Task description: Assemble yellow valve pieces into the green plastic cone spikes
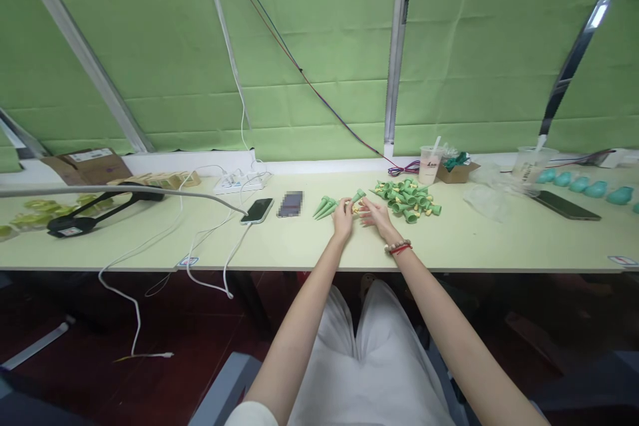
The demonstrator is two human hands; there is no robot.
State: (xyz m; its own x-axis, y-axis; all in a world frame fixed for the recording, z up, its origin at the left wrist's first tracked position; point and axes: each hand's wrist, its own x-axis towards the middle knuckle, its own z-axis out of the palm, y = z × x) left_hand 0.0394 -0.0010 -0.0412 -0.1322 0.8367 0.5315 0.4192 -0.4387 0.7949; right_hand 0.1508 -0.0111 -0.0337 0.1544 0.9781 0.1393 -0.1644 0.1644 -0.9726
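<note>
left hand (343, 215) pinching a green cone (357, 196) | right hand (375, 213) flat, fingers spread on worktop (299, 246) | cone pile (410, 198) just beside

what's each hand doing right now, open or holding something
left hand: shut on a green cone with a small yellow piece at its fingers.
right hand: open, fingers spread, touching the table.

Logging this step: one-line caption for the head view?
Both hands handle a green cone beside a cone pile on the table.

Both arms reaching forward; left hand (343, 218) curling its fingers, right hand (375, 215) lying flat, fingers spreading, just beside it.
</note>
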